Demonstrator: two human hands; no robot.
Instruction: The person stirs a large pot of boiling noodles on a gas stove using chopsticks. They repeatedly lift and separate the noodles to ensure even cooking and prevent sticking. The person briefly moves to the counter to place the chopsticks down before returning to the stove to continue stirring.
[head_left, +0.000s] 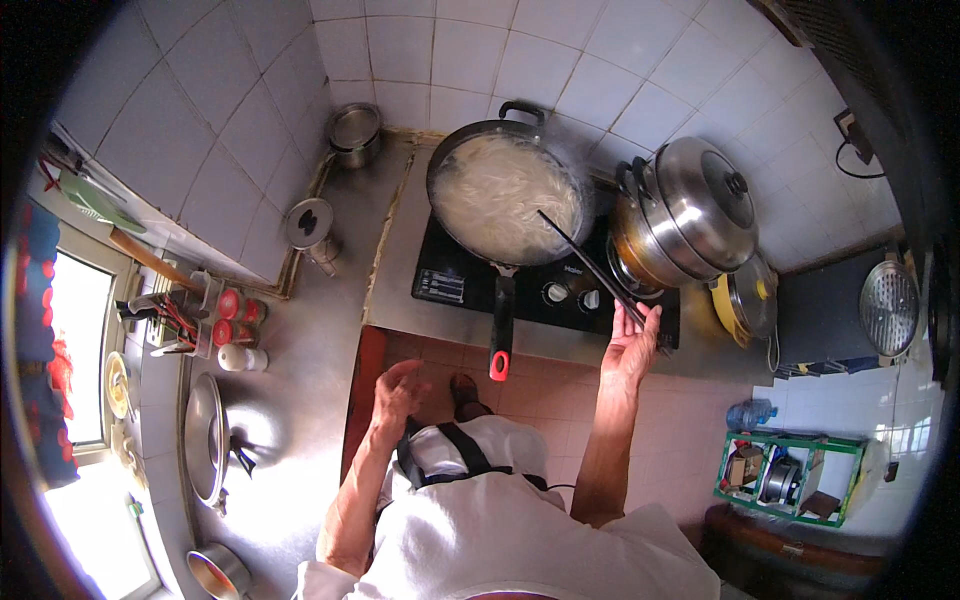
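Observation:
A wok (505, 322) with a long black handle stands on the left burner of a black gas cooktop (457, 285). Pale noodles (510, 199) fill it in cloudy, foamy liquid. My right hand (631, 341) is closed around dark chopsticks (592, 262), whose tips reach into the noodles at the right side of the wok. In front of the counter, to the left of the wok's handle, my left hand (397, 394) is held in the air with fingers loosely curled and nothing in it. A stainless steel steamer pot (694, 210) with a domed lid sits on the right burner.
Left counter: a lidded metal pot (355, 135), a lidded canister (310, 225), red-lidded jars (232, 304), a utensil rack (202, 322), a large metal lid (206, 435) and a small saucepan (217, 570). At right, a yellow pot (731, 307) stands beyond the steamer, and a perforated skimmer (889, 307) hangs.

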